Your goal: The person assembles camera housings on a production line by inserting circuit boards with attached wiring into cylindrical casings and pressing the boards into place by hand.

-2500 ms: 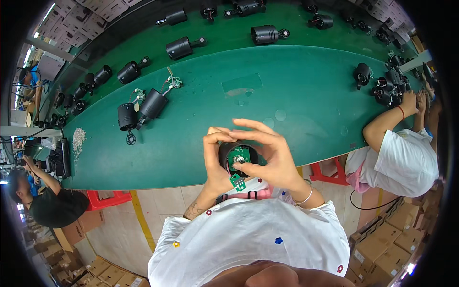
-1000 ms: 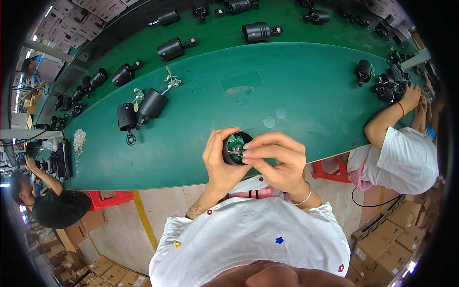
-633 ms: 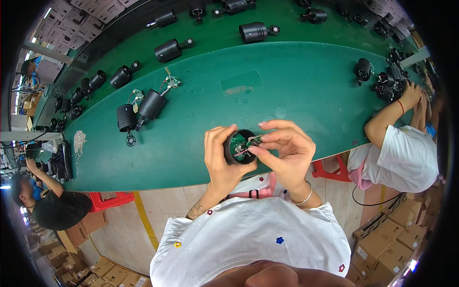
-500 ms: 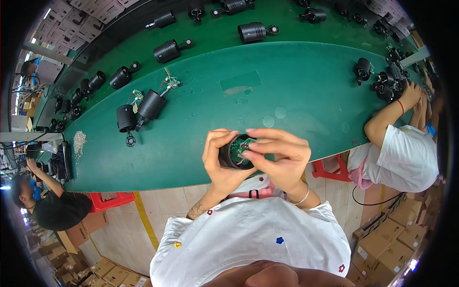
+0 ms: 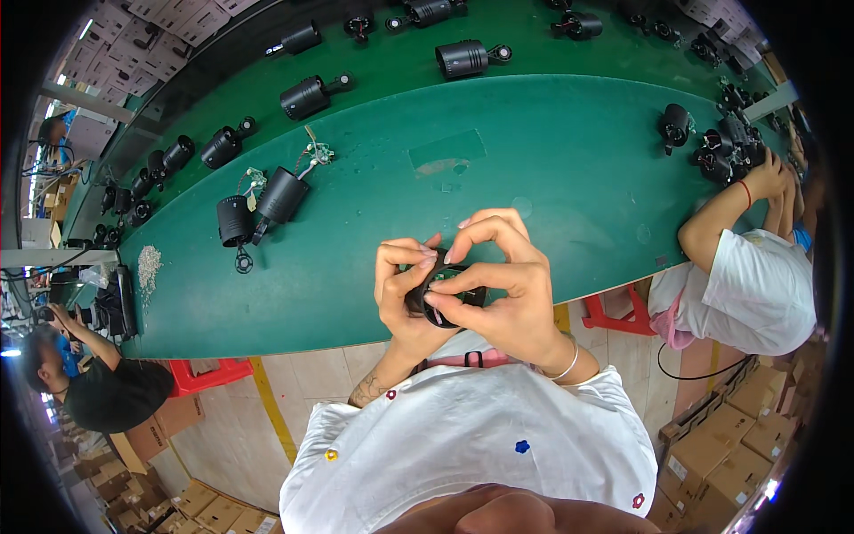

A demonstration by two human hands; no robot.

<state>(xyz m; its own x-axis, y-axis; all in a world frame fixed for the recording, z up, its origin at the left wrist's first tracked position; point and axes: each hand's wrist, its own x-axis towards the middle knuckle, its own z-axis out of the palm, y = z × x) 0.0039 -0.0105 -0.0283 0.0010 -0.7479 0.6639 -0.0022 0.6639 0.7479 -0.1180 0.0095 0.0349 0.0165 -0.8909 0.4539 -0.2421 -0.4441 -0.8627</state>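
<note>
In front of my chest I hold a black cylindrical housing, its mouth tilted up toward me. My left hand is wrapped round its side, thumb and fingers at the rim. Inside the mouth, a bit of green circuit board shows between the fingers. My right hand is closed in a pinch at the mouth, fingertips by the board; what they grip is hidden. To the left on the green table lie two more black housings, one nearer the middle and one beside it, with boards and wires hanging out.
Several black housings, one of them a ribbed cylinder, line the far green surface. A pile of small pale parts lies at the left end. One co-worker in a white sleeve handles housings at right; another in black sits at left.
My right fingers have moved left and closed over the mouth of the housing, covering most of the board. The right hand's upper fingers are now raised and curled. The housing is turned slightly.
</note>
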